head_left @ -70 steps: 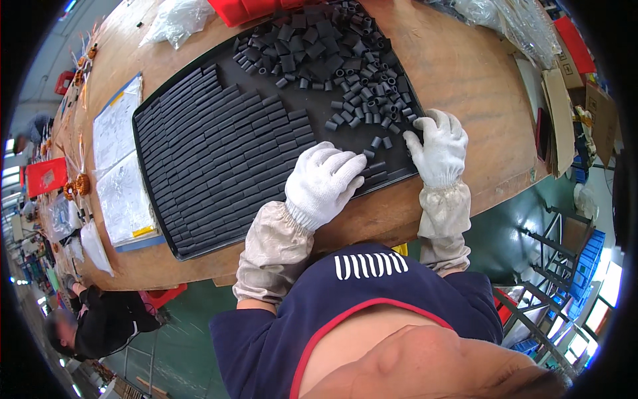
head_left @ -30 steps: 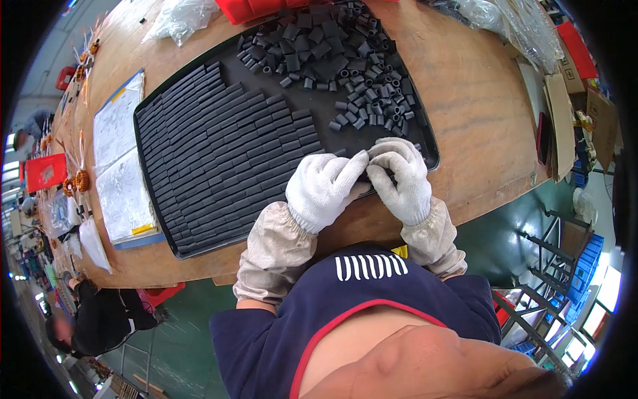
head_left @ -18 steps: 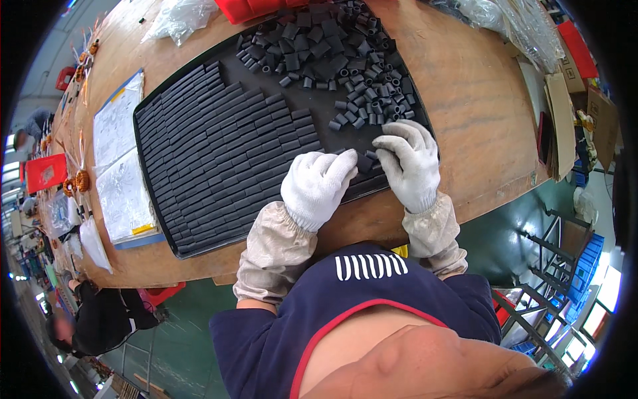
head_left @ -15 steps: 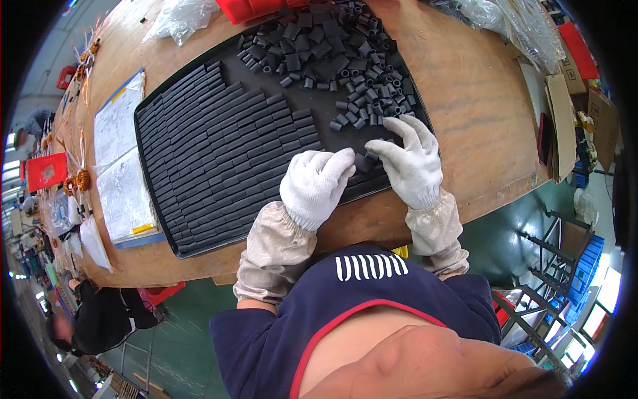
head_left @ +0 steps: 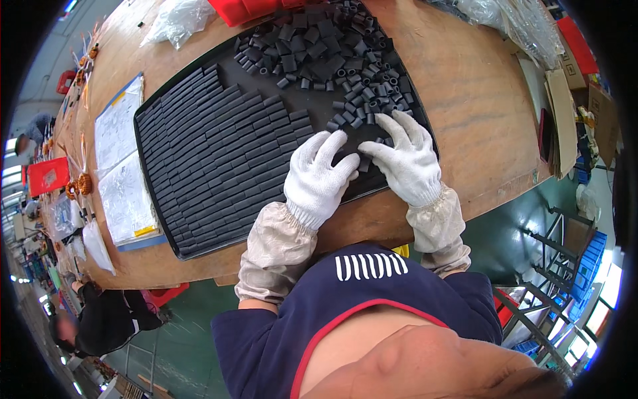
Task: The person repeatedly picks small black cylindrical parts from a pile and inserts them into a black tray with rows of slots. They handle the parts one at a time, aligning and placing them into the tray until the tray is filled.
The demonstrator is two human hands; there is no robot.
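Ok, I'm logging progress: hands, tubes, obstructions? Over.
Left hand, right hand: gloved, open, at the black tray. Tubes in rows at left, loose pile beyond; no obstruction seen.

Left hand [head_left: 315, 178] near right hand [head_left: 409, 166], backs up, fingers [head_left: 400, 134] loosely bent, parted.

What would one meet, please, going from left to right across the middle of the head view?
Copper-coloured ring-shaped coil, white rectangular papers, rows of black cylindrical tubes, white-gloved left hand, white-gloved right hand, brown flat cardboard sheets.
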